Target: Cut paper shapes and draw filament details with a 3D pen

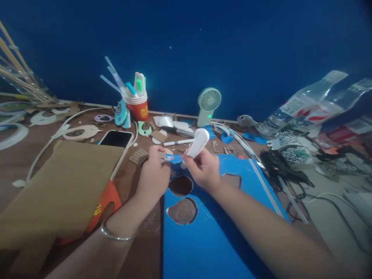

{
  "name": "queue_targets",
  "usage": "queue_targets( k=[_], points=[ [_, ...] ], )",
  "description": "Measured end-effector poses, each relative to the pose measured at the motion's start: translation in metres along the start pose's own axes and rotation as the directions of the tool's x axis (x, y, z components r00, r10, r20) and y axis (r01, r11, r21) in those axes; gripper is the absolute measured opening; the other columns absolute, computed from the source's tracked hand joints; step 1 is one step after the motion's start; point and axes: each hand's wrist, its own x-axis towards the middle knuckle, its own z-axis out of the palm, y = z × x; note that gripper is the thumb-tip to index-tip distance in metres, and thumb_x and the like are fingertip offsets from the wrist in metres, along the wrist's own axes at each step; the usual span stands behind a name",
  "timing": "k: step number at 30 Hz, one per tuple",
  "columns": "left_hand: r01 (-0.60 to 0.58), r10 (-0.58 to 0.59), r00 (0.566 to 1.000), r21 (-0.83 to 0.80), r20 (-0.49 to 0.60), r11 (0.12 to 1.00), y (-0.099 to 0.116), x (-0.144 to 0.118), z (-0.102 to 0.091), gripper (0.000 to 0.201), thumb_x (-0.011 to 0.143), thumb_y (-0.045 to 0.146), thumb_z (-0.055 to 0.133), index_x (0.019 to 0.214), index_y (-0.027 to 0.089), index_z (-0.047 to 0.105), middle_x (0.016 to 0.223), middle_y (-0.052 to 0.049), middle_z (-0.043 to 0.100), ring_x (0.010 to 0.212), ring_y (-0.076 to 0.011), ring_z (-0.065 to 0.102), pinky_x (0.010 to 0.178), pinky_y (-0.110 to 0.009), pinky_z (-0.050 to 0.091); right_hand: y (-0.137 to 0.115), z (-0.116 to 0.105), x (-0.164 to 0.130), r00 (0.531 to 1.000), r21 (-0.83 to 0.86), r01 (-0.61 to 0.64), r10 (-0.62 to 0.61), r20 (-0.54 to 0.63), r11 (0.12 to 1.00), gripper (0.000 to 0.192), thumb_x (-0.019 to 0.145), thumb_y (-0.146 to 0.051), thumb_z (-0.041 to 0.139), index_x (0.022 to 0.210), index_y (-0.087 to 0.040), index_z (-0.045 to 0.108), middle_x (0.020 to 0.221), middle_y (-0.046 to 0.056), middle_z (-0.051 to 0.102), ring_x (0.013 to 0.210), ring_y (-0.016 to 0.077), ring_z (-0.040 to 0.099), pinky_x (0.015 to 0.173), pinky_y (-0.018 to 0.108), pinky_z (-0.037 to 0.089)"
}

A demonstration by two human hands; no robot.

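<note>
White ridged plastic piece [197,142] pinched in right hand [204,170]; left hand [154,174] pinches a small bluish strip [170,157] meeting its near end. Looks like a joining step; next move likely needs steady alignment. Both sit above blue sheet [203,232], far edge. Clutter far and right; cardboard [64,182] left; open room near.

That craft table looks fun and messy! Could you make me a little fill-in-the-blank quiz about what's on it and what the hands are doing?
1. The right hand holds a white ____ tool.
2. The red paper cup full of pens stands against a dark ____ wall.
3. The left hand wears a thin ____ on its wrist.
4. The blue sheet under the hands has rounded ____ cut out of it.

Missing words: plastic; blue; bangle; holes
</note>
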Motion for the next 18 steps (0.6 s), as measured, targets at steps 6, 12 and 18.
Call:
queue_targets(
  k=[6, 12, 18],
  points=[
    [0.005, -0.004, 1.0, -0.018, 0.01, 1.0, -0.0033, 0.0018, 0.0029, 0.025, 0.073, 0.018, 0.043, 0.096, 0.026, 0.042, 0.05, 0.007, 0.048, 0.046, -0.0155, 0.049, 0.045, -0.023, 0.03, 0.0067, -0.0014, 0.0101, 0.996, 0.207, -0.017, -0.003, 0.092, 0.978, 0.028, 0.073, -0.021, 0.053, 0.052, -0.02, 0.034, 0.048, -0.006, 0.033, 0.045, 0.008, 0.034, 0.045, 0.021, 0.031],
    [-0.007, 0.007, 1.0, -0.053, 0.009, 0.999, -0.0058, 0.0022, 0.0045, 0.028, 0.072, 0.016, 0.042, 0.098, 0.026, 0.042, 0.05, 0.008, 0.048, 0.047, -0.0152, 0.051, 0.046, -0.023, 0.032, 0.0087, 0.0036, 0.0081, 0.992, 0.132, 0.059, -0.073, 0.101, 0.99, 0.038, 0.079, -0.026, 0.05, 0.052, -0.02, 0.024, 0.049, -0.007, 0.023, 0.044, 0.0069, 0.027, 0.044, 0.021, 0.024],
    [-0.004, 0.004, 1.0, -0.055, 0.007, 0.998, -0.0017, 0.0004, 0.0026, 0.026, 0.072, 0.016, 0.043, 0.096, 0.025, 0.042, 0.049, 0.008, 0.048, 0.047, -0.0151, 0.051, 0.047, -0.024, 0.033, 0.0072, 0.0065, 0.0058, 0.997, 0.12, 0.063, -0.068, 0.037, 0.991, 0.039, 0.081, -0.027, 0.048, 0.051, -0.02, 0.024, 0.047, -0.006, 0.027, 0.043, 0.0064, 0.03, 0.044, 0.02, 0.027]
  ],
)
